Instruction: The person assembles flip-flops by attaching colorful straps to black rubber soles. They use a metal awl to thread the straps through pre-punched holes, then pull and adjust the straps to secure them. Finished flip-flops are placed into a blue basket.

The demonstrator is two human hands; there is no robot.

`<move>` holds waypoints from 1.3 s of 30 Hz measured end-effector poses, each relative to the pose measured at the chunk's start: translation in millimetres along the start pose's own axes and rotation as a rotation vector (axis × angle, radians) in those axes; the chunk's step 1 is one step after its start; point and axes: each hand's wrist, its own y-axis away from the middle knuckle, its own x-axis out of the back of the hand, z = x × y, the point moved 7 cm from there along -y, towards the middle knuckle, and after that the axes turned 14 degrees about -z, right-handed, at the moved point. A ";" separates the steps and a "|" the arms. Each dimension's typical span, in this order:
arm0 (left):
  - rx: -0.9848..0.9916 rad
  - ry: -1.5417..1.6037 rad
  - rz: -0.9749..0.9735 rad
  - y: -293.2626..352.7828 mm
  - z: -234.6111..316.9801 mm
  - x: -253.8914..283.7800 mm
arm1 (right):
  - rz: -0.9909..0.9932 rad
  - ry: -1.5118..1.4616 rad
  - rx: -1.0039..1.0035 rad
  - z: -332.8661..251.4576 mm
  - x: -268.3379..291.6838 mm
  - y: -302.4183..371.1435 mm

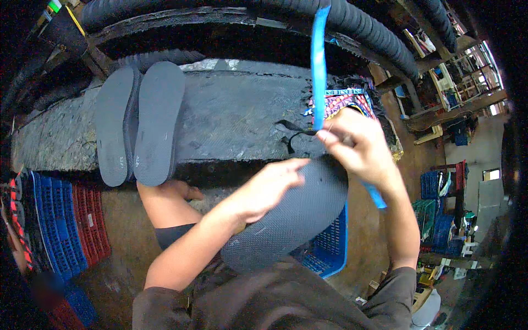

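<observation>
A dark grey, shoe-sole-shaped foam slab (297, 217) lies slanted across my lap, its far end beneath my hands. Over its left edge rests my left hand (267, 190), open, with fingers stretched toward the far end and slightly blurred. My right hand (355, 146) is closed in a pinch on a narrow blue strip (319, 66). One length of the strip rises above the fingers; more blue shows below the wrist, though the hand hides whether they join. Just beyond the right hand sits a bundle of patterned, multicoloured straps (346, 102) on the bench.
Two grey soles (159, 121) lie side by side at the left of the worn dark bench (236, 104). A blue crate (330, 247) stands right of my lap. Blue and red crates (60, 220) are stacked at left. Thick black wrapped tubes (352, 25) run behind the bench.
</observation>
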 end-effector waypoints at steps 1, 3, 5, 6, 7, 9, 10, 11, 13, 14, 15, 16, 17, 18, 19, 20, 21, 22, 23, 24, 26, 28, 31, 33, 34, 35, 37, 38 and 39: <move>0.012 0.335 0.009 0.3 -4.4 6.6 | 0.057 0.214 0.141 -20.4 -7.8 5.2; -0.091 0.394 0.137 6.3 -1.1 24.4 | 0.008 0.364 0.182 -39.1 -37.8 16.2; 0.050 0.073 0.237 14.8 -8.1 37.1 | -0.073 0.412 0.203 -48.3 -64.3 29.7; -0.006 -0.006 0.268 18.7 -7.1 38.9 | -0.073 0.429 0.211 -52.9 -74.9 35.9; -0.025 -0.088 0.357 24.3 -7.9 44.0 | -0.100 0.446 0.229 -57.3 -86.9 41.5; -0.092 -0.077 0.353 30.4 -10.5 43.8 | -0.086 0.443 0.258 -67.1 -102.5 50.7; -0.116 -0.119 0.375 34.4 -9.9 45.1 | -0.023 0.421 0.264 -72.1 -104.5 54.1; -0.145 -0.155 0.397 38.1 -8.9 45.9 | -0.030 0.392 0.255 -75.2 -109.7 55.5; -0.167 -0.313 0.457 47.0 -4.2 46.8 | 0.028 0.340 0.278 -83.2 -112.4 58.2; -0.189 -0.418 0.453 50.4 -0.3 43.6 | 0.019 0.283 0.266 -83.9 -114.3 57.2; -0.226 -0.523 0.452 53.8 5.0 40.2 | 0.024 0.226 0.277 -85.2 -114.0 55.9; -0.192 -0.548 0.499 58.6 3.7 39.2 | 0.047 -0.011 0.138 -72.3 -110.0 51.8; -0.204 -0.648 0.505 61.2 7.2 34.6 | 0.084 -0.246 0.019 -58.5 -107.3 48.7; -0.235 -0.748 0.499 63.8 10.5 27.1 | 0.119 -0.479 -0.105 -43.8 -106.8 46.7; -0.261 -0.845 0.487 65.1 12.8 19.3 | 0.207 -0.477 -0.184 -35.1 -101.2 45.5; -0.227 -0.876 0.502 66.9 11.2 16.0 | 0.190 -0.478 -0.177 -32.0 -99.8 39.7; -0.213 -0.867 0.477 66.5 8.2 11.4 | 0.178 -0.476 -0.189 -28.1 -98.7 34.0; -0.190 -0.849 0.475 67.5 5.6 9.2 | 0.180 -0.518 -0.183 -25.2 -97.6 28.7; -0.182 -0.856 0.455 67.3 3.6 6.0 | 0.176 -0.448 -0.154 -26.3 -94.2 24.2; -0.160 -0.810 0.426 67.6 0.3 5.6 | 0.185 -0.452 -0.126 -26.0 -91.2 21.1; -0.170 -0.808 0.426 69.5 -1.4 5.8 | 0.168 -0.464 -0.085 -26.5 -88.5 16.9; -0.181 -0.731 0.415 70.2 -5.2 9.7 | 0.165 -0.504 -0.078 -25.0 -87.2 16.0; -0.183 -0.788 0.420 69.7 -8.3 11.4 | 0.136 -0.523 -0.082 -23.6 -88.9 15.9; -0.218 -0.808 0.447 70.2 -8.2 10.9 | 0.134 -0.515 -0.080 -23.4 -90.2 15.3; -0.238 -0.840 0.450 70.1 -7.3 9.2 | 0.121 -0.513 -0.109 -21.7 -92.2 14.3; -0.242 -0.781 0.450 69.9 -8.9 9.8 | 0.107 -0.512 -0.136 -20.2 -94.4 13.9; -0.251 -0.703 0.440 69.6 -10.7 9.4 | 0.094 -0.642 -0.217 -14.0 -100.0 13.5; -0.231 -0.727 0.445 69.4 -11.1 8.9 | 0.060 -0.706 -0.249 -12.0 -104.1 12.9; -0.211 -0.751 0.450 69.7 -11.0 9.0 | 0.070 -0.712 -0.273 -10.8 -104.4 13.2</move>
